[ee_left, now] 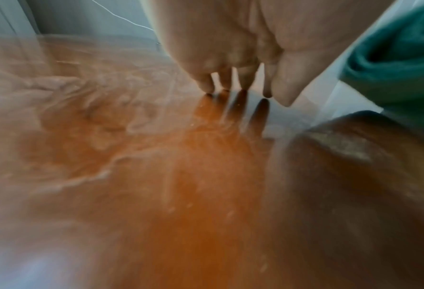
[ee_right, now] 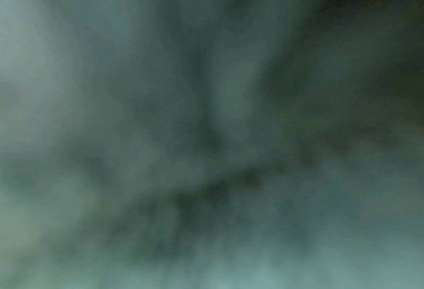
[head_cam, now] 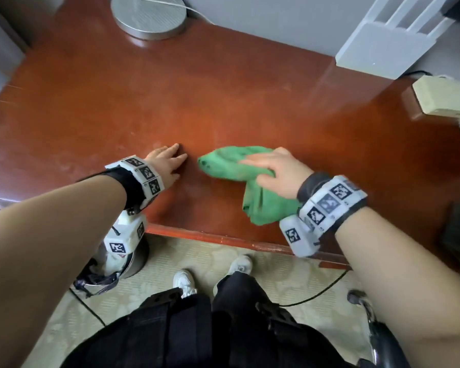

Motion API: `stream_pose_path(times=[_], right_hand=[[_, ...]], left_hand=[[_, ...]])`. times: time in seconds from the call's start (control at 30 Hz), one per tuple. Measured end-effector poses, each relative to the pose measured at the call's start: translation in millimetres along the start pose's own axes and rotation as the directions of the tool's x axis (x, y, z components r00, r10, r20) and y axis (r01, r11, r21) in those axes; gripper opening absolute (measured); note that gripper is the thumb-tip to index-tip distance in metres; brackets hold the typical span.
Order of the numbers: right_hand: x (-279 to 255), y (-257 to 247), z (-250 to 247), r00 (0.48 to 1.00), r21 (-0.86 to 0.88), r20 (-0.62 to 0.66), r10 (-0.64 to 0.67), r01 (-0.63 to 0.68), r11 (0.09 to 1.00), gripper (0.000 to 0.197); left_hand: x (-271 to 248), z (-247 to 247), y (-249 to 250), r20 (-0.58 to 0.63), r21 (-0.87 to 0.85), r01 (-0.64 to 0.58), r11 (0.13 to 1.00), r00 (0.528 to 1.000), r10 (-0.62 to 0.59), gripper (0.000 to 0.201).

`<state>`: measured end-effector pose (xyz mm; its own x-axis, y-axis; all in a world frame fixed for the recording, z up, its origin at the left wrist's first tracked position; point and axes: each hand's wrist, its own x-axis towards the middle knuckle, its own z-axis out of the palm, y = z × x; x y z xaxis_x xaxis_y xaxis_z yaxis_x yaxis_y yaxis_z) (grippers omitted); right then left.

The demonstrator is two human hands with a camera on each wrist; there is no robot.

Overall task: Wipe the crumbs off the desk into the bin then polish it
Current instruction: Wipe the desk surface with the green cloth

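A crumpled green cloth lies on the reddish-brown desk near its front edge. My right hand presses flat on the cloth with straight fingers. The right wrist view is filled with blurred green cloth. My left hand rests flat on the desk just left of the cloth, fingertips touching the wood. The cloth shows at the right of the left wrist view. Pale smears and small specks mark the desk surface. The bin stands on the floor under my left wrist, mostly hidden.
A round metal base with a white cable stands at the back of the desk. A white router and a cream box sit at the back right. My legs and shoes are on the carpet below the desk edge.
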<state>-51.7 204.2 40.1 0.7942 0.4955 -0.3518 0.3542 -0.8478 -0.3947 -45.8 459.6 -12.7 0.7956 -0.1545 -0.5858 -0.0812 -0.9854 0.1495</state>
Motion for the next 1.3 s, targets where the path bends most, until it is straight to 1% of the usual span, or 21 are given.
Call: stream_pose_path(times=[0.03,0.07,0.17,0.2,0.23,0.3,0.33,0.47,0.57,0.63,0.7,0.77,0.83,0.87,0.93,0.97,1.03,1.13,1.2,1.27,1.3], right_hand=[[3.0,16.3,-14.9,0.987,-0.004,-0.067,0.143,-0.144,0.990,0.054],[4.9,37.6,-27.2,0.946,-0.021,-0.123,0.300,-0.304,0.952,0.053],[1.2,112.5,-44.6,0.697,-0.044,-0.193,0.691,-0.710,0.703,0.050],[-1.9,128.7,-44.9,0.617,-0.070,-0.160,0.771,-0.786,0.614,0.048],[-2.8,141.6,-44.6,0.565,-0.128,-0.099,0.819,-0.824,0.552,0.047],[-2.6,153.7,-49.2,0.495,-0.213,0.000,0.869,-0.849,0.484,0.047],[0.4,157.4,-54.5,0.485,-0.223,0.006,0.874,-0.852,0.474,0.048],[41.1,193.9,-80.7,0.539,-0.238,-0.034,0.841,-0.822,0.517,0.051],[79.0,210.7,-102.9,0.584,-0.223,-0.065,0.809,-0.799,0.559,0.051],[104.9,208.9,-113.3,0.655,-0.250,-0.091,0.750,-0.744,0.619,0.049],[134.2,199.0,-116.9,0.721,-0.181,-0.101,0.686,-0.691,0.700,0.050],[159.5,179.7,-109.5,0.832,-0.170,-0.115,0.542,-0.554,0.815,0.055],[171.5,151.2,-96.8,0.959,-0.232,-0.062,0.275,-0.282,0.931,0.057],[172.2,141.0,-91.2,0.987,-0.270,-0.013,0.161,-0.159,0.950,0.057],[172.8,143.7,-84.7,0.998,-0.260,0.033,0.053,-0.042,0.965,0.057],[173.7,156.9,-86.3,0.998,-0.233,0.021,0.062,-0.056,0.971,0.056],[174.0,196.0,-98.7,0.977,-0.229,-0.042,0.208,-0.212,0.950,0.056],[159.3,250.3,-126.7,0.837,-0.183,-0.099,0.538,-0.547,0.817,0.055],[149.6,259.5,-132.8,0.785,-0.184,-0.089,0.613,-0.618,0.765,0.055],[151.2,244.2,-125.9,0.808,-0.209,-0.094,0.582,-0.588,0.782,0.055],[154.3,230.2,-118.4,0.845,-0.219,-0.100,0.525,-0.533,0.817,0.056]], left_hand=[[1.8,-2.3,3.4,-0.019,-0.016,0.051,0.999,0.998,-0.052,0.063],[4.9,-5.6,7.9,-0.029,-0.032,0.087,0.996,0.996,-0.088,0.066],[21.0,-18.1,26.7,-0.045,-0.026,0.106,0.994,0.993,-0.107,0.074],[27.9,-22.8,34.2,-0.055,-0.013,0.099,0.995,0.993,-0.100,0.076],[36.1,-27.9,41.8,-0.064,0.002,0.094,0.996,0.994,-0.093,0.077],[55.6,-39.0,58.1,-0.069,0.014,0.087,0.996,0.994,-0.086,0.079],[67.6,-45.4,66.5,-0.069,0.011,0.088,0.996,0.994,-0.087,0.080],[115.5,-72.5,93.4,-0.092,0.007,0.098,0.995,0.991,-0.097,0.086],[147.8,-90.0,102.0,-0.085,-0.025,0.161,0.987,0.983,-0.163,0.094],[161.7,-93.5,102.5,-0.042,-0.052,0.206,0.977,0.977,-0.208,0.102],[169.1,-91.3,101.8,-0.011,-0.030,0.227,0.973,0.974,-0.227,0.109],[171.2,-88.5,100.3,-0.001,-0.012,0.233,0.972,0.973,-0.233,0.116],[170.5,-88.2,99.5,0.005,-0.023,0.226,0.974,0.974,-0.226,0.123],[171.5,-88.7,98.9,0.004,-0.023,0.220,0.975,0.975,-0.220,0.126],[173.2,-90.2,98.2,0.014,-0.013,0.220,0.975,0.976,-0.219,0.129],[173.3,-90.8,98.1,0.025,-0.009,0.222,0.975,0.975,-0.222,0.130],[172.6,-92.0,98.1,0.049,0.002,0.227,0.974,0.973,-0.227,0.130],[173.3,-92.7,96.5,0.075,0.012,0.233,0.972,0.970,-0.233,0.129],[173.2,-93.1,97.3,0.085,0.018,0.231,0.973,0.969,-0.232,0.129],[172.7,-94.0,97.8,0.088,0.023,0.227,0.974,0.970,-0.228,0.129],[172.6,-94.5,97.6,0.088,0.027,0.226,0.974,0.970,-0.228,0.129]])
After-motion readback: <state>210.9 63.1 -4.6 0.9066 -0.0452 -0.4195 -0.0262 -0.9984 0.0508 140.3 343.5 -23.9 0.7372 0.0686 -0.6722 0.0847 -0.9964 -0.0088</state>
